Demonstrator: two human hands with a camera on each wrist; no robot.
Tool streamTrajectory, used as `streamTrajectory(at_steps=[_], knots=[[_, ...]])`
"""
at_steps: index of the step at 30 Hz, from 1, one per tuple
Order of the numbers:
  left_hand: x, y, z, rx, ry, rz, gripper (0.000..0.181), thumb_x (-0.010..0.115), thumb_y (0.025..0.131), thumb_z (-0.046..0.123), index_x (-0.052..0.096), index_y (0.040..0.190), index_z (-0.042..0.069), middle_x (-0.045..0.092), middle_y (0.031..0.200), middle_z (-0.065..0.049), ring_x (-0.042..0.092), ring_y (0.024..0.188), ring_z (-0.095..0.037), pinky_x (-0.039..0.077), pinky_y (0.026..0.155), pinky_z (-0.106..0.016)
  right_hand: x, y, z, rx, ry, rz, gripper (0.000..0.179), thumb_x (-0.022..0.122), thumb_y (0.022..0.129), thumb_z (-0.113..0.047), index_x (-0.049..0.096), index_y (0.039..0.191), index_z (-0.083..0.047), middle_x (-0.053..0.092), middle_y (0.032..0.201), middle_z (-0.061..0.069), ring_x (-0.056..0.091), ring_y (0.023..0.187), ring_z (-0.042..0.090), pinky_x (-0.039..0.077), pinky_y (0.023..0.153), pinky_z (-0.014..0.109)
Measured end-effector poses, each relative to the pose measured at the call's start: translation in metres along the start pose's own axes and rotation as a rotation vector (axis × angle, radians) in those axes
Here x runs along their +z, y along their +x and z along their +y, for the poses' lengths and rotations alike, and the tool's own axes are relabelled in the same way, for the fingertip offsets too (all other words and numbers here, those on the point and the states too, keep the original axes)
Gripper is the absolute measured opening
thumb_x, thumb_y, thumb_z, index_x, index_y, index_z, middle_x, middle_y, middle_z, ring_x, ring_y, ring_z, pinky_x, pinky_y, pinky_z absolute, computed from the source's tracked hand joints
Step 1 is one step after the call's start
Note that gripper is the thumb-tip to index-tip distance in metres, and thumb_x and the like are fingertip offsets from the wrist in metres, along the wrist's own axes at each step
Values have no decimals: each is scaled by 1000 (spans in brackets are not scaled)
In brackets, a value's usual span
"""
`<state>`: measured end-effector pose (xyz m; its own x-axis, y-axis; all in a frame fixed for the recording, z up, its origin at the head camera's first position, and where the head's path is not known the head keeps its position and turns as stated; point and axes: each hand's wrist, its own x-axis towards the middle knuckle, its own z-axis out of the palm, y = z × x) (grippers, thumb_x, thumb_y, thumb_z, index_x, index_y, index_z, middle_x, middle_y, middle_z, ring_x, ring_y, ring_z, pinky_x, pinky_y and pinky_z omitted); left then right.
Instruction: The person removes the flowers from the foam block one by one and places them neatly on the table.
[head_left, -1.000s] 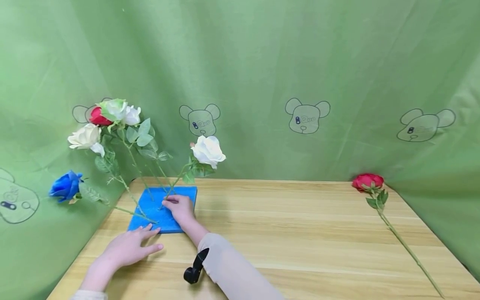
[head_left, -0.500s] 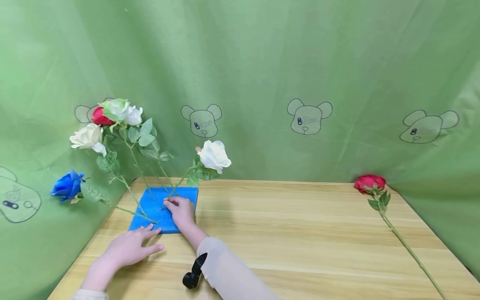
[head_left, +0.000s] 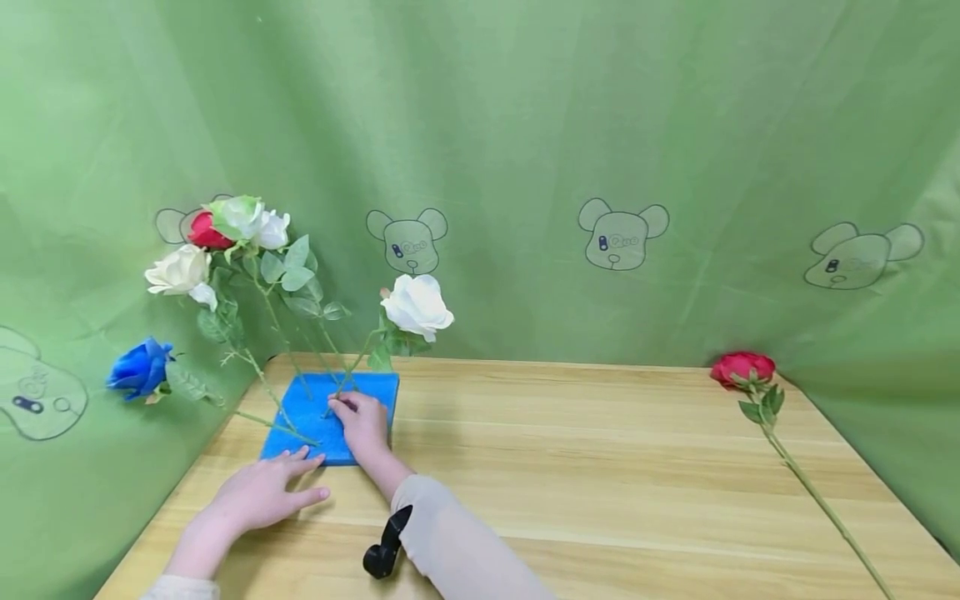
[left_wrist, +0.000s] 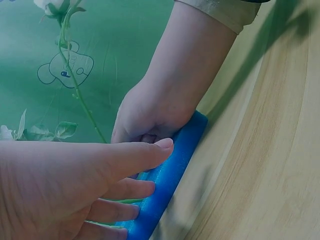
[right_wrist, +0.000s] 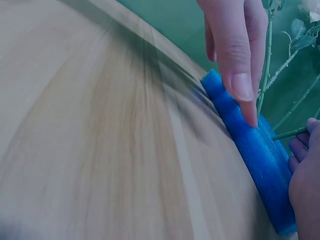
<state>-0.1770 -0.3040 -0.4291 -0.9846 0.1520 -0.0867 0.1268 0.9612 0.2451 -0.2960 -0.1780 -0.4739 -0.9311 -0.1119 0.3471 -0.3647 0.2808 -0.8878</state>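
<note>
A flat blue foam block [head_left: 384, 390] lies at the left of the table with several artificial roses stuck in it. My right hand [head_left: 365, 425] pinches the stem of a white rose [head_left: 417, 307] low down, close to the foam; this rose leans right. My left hand [head_left: 258, 496] lies with straight, spread fingers on the block's front edge, as the left wrist view shows by the foam side [left_wrist: 172, 185]. A blue rose [head_left: 141, 368] leans far left. Behind it rise a cream rose [head_left: 178, 270], a red rose [head_left: 208, 231] and white-green blooms [head_left: 242, 215].
A long-stemmed red rose [head_left: 742, 368] lies on the right of the wooden table [head_left: 585, 450]. Green cloth [head_left: 510, 125] with printed bear heads hangs behind and at both sides. A black wrist strap part [head_left: 386, 546] juts from my right sleeve.
The white rose's head swung a little right and down, then back left and up, while my right hand kept its pinch. My left hand has stayed on the foam edge.
</note>
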Motion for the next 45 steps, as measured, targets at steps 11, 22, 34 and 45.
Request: streamTrajectory(at_steps=[11, 22, 34, 45], knots=[[-2, 6, 3, 24, -19, -4, 70, 57, 86, 66, 58, 136, 17, 49, 146, -20, 44, 132, -51, 38, 100, -72, -3, 10, -3, -52, 16, -48, 21, 64, 94, -26, 77, 103, -12, 77, 98, 0, 68, 83, 5, 50, 68, 12], [-5, 6, 3, 24, -27, -7, 70, 57, 86, 65, 58, 136, 16, 49, 146, -20, 42, 132, -52, 37, 100, -73, -6, 15, -10, -106, 49, -29, 18, 64, 95, -25, 78, 97, -13, 78, 93, 0, 65, 78, 0, 49, 69, 9], [-4, 1, 3, 22, -41, -15, 69, 58, 86, 63, 58, 137, 16, 48, 146, -21, 43, 132, -53, 36, 102, -72, -24, 8, -4, -73, 223, -68, 21, 61, 96, -19, 75, 96, -3, 77, 96, 8, 71, 84, 8, 54, 72, 12], [-5, -2, 3, 14, -37, -9, 69, 60, 86, 62, 58, 137, 16, 49, 146, -20, 43, 132, -52, 37, 101, -72, -45, -2, 3, 39, 430, -134, 22, 62, 96, -15, 71, 97, 5, 74, 98, 20, 73, 89, 25, 61, 80, 27]])
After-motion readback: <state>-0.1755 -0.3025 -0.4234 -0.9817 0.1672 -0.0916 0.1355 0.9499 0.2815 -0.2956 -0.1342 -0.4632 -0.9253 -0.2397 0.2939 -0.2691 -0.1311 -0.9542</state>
